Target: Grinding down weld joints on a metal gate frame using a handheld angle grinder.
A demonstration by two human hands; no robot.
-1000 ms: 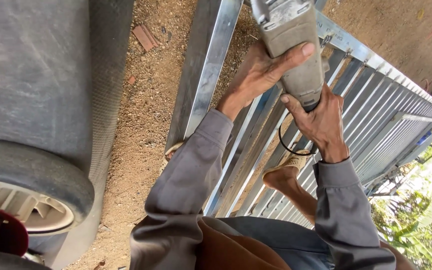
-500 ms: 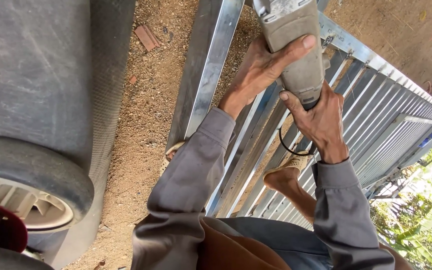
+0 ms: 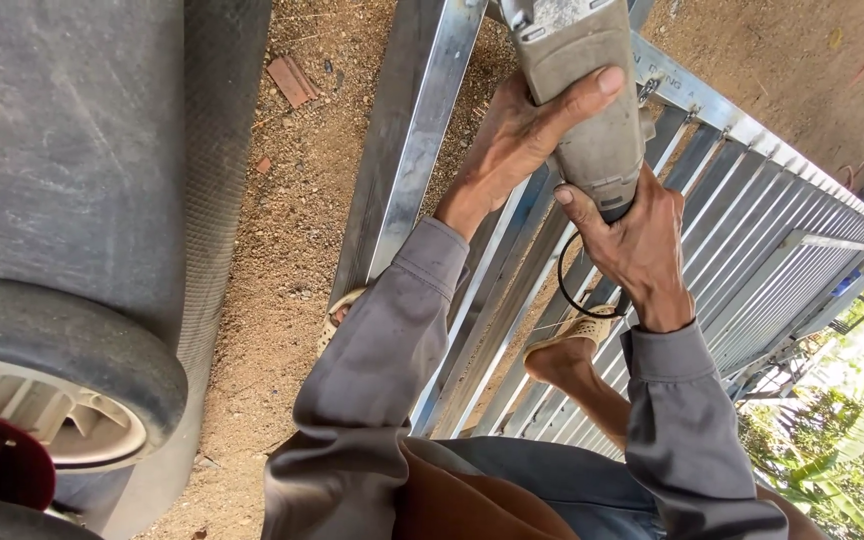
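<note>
Gripping dusty grey handheld power grinder (image 3: 584,90) at upper centre of frame: left hand (image 3: 517,140) wrapping the body, right hand (image 3: 637,240) clamping the rear handle, steadying it. Angling tool onto galvanised steel slatted gate frame (image 3: 752,215) lying flat on sandy ground (image 3: 282,230); black cord (image 3: 567,285) looping below, large tyre (image 3: 62,340) sitting lower left.

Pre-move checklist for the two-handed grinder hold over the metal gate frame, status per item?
1. Left hand wrapped around the grey power tool body: ok.
2. Right hand gripping the tool's rear end: ok.
3. Black cord loops below the right hand, near the metal gate frame: not ok.
4. Foot in tan sandal resting on the frame bars, toes exposed: not ok.
5. Gloves: none, not ok.
6. Disc and guard: out of view, cannot tell.
</note>
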